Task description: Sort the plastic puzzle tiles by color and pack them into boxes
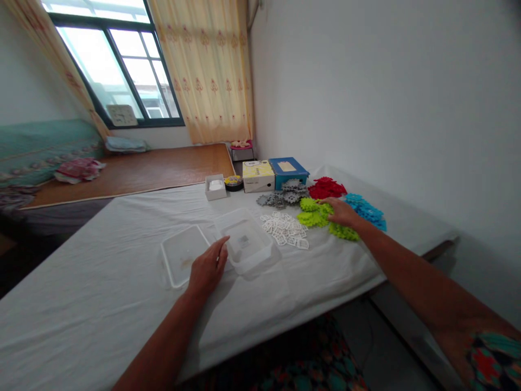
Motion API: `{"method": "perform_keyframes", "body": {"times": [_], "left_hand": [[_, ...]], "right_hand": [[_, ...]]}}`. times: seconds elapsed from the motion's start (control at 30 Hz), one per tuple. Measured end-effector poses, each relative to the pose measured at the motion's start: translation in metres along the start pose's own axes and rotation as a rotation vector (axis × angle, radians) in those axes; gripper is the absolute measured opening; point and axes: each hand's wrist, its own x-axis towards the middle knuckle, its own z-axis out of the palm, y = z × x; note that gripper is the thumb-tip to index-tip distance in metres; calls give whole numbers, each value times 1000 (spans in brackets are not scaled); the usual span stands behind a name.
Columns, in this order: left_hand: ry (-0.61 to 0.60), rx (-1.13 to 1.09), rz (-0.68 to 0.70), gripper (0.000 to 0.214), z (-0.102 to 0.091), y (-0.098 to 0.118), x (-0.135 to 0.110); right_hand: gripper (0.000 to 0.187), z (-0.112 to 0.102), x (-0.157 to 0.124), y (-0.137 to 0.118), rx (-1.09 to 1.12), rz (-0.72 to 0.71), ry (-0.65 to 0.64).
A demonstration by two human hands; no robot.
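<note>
My left hand [208,267] rests on the white tablecloth, its fingers touching the near edge of a clear plastic box [248,241]. The box's flat clear lid [183,254] lies just left of that hand. My right hand [342,213] reaches far right and lies palm down on a heap of lime-green flat pieces [315,213], fingers curled over them. Around that heap lie white pieces [285,229], grey pieces [285,195], red pieces [325,188] and blue pieces [366,209].
At the table's [101,304] far edge stand a small white box [215,187], a round black tin [234,182], a yellow-and-white carton [258,175] and a blue carton [288,170]. A wall runs along the right. A wooden platform [134,171] and a window lie behind.
</note>
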Motion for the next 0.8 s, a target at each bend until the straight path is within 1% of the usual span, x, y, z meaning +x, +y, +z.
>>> {"method": "perform_keyframes", "body": {"times": [0.1,0.17,0.2,0.27,0.33,0.37,0.4,0.47,0.53,0.57,0.63,0.7,0.73,0.8], "left_hand": [[2,7,7,45,1,0,0],[-3,6,7,44,2,0,0],[-7,2,6,44,2,0,0],[-15,-12,4,44,3,0,-1],[-19,-28,-1,44,3,1,-2],[-19,-36,-4,44,2,2,-2],[-21,-41,-8,44,2,3,-2],[-26,-48,-18,44,1,4,-3],[-28,-55,-28,43,0,5,-4],[-27,-58,-31,43,0,5,-4],[-28,-62,-31,43,0,6,-4],[-33,-58,-26,43,-1,7,-4],[-35,-51,-26,42,-1,7,-4],[-38,-35,-30,42,-2,8,-4]], "right_hand": [[54,-17,5,-3,89,59,81],[52,-30,11,-19,162,73,128],[50,-37,15,-32,205,66,144],[49,-47,21,-69,308,21,149],[50,-51,27,-118,422,-74,98],[52,-49,28,-144,476,-136,55],[53,-45,30,-170,515,-194,12],[58,-29,32,-216,562,-323,-73],[62,-5,35,-251,565,-431,-114],[64,8,37,-263,559,-469,-119],[66,32,38,-279,532,-526,-114],[70,47,38,-285,499,-567,-101],[73,49,37,-286,484,-580,-91],[74,45,34,-282,463,-579,-51]]}}
